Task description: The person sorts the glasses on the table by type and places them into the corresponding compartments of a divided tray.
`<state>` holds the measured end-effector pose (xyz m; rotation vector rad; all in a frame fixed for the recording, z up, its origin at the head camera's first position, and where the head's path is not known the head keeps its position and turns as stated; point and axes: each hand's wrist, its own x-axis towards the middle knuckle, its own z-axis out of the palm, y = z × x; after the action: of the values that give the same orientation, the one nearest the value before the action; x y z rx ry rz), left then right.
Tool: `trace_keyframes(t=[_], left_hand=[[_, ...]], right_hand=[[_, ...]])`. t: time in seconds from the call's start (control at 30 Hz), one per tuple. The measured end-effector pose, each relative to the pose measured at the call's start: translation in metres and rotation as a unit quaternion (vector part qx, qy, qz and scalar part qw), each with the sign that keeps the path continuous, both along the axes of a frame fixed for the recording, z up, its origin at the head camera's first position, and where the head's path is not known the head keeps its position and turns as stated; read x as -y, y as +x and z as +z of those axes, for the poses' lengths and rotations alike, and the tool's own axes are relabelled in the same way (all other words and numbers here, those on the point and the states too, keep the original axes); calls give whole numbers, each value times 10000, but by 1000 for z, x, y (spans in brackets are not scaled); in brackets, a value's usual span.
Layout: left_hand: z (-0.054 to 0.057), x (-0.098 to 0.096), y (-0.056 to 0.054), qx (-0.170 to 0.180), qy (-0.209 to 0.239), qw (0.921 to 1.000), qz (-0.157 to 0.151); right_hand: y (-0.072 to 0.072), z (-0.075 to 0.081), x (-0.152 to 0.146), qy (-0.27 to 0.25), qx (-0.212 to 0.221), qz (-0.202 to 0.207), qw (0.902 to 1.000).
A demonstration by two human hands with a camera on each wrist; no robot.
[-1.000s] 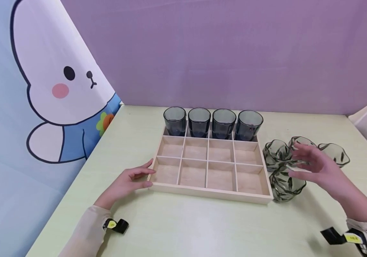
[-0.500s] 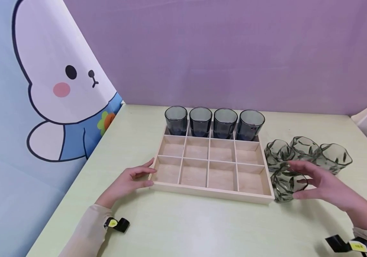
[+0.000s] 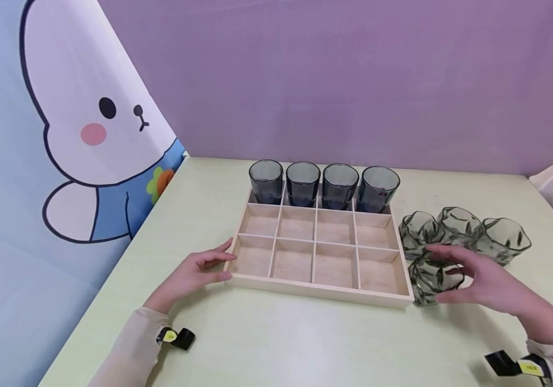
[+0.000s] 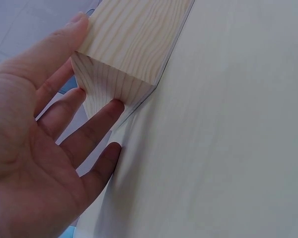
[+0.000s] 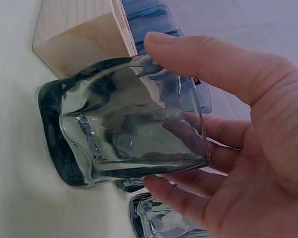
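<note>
My left hand rests at the near left corner of a wooden compartment box. In the left wrist view its thumb and loosely bent fingers touch the pale wood. My right hand holds a wavy, grey-green drinking glass standing right beside the box's near right corner. The right wrist view has the thumb on one side of this glass and the fingers round the other. Several smoky blue glasses, one of them at the right end, stand upright in the box's far row.
Behind the right hand stand three more grey-green glasses: one by the box, one in the middle and one farther right. The box's middle and near rows are bare compartments. A purple backdrop rises behind the pale table.
My right hand has come down from above the grey-green glasses to the nearest one and closed its fingers round it. The left hand has stayed at the box corner.
</note>
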<state>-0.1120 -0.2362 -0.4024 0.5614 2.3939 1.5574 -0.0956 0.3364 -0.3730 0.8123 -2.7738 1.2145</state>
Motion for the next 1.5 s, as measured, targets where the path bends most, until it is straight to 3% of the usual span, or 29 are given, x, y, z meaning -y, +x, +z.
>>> trace_keyframes(t=[0.63,0.87,1.5], left_hand=[[-1,0,1,16,13,10000,66],[0,-1,2,53,-9,9999,96],[1,-1,2,112,6,9999,129]], right_hand=[[4,4,0,310,-844,-342,9954],[6,16,0,-164,-754,-374,9963],[-1,42,10,-45,-1002,-294,9945]])
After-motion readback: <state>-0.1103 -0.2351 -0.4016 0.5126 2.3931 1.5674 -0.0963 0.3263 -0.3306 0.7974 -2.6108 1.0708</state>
